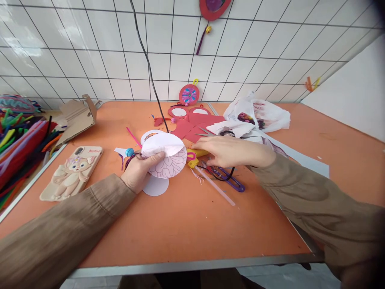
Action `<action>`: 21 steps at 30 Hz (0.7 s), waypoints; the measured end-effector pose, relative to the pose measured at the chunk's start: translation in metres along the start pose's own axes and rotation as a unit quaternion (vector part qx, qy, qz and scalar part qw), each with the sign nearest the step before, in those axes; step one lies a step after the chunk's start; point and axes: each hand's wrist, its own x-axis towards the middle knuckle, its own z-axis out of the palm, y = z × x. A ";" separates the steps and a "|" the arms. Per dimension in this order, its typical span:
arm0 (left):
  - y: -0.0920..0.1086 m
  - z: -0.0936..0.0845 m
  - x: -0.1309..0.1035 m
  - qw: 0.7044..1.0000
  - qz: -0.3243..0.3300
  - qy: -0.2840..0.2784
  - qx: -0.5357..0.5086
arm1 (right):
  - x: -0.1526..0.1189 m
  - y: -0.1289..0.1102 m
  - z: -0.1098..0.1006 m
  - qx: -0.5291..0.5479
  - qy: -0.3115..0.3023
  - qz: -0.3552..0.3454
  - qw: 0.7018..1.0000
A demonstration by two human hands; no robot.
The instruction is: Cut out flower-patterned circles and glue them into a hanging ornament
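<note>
My left hand (140,170) is closed on round paper pieces (173,162), with thumb on top. The upper white sheet is folded partly over a disc with a drawn petal pattern. A blue bell (129,152) with dark purple cord hangs at the left of that hand. A pink loop (191,155) shows at the discs' right edge. My right hand (225,150) reaches over a yellow glue gun (194,158) with a clear glue stick (218,188); its fingers curve down by the gun's body, and what they hold, if anything, is hidden. A white disc (156,186) lies underneath.
A phone in a bear case (70,172) and colourful pipe cleaners (22,148) are at left. Red paper (201,122), scissors (205,131), a plastic bag (255,112) and a purple cutter (233,180) lie behind and beside my right hand. A black cable (147,60) hangs down.
</note>
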 end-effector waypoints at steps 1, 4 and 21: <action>-0.001 -0.001 0.000 1.000 0.001 -0.003 0.007 | 0.003 -0.001 0.002 -0.008 -0.024 0.002 1.000; -0.001 -0.002 -0.001 1.000 0.004 -0.012 0.022 | 0.009 -0.003 0.009 -0.001 -0.006 0.017 1.000; -0.008 -0.009 -0.001 0.996 0.024 0.027 0.087 | -0.004 0.009 -0.014 0.246 0.253 0.060 0.934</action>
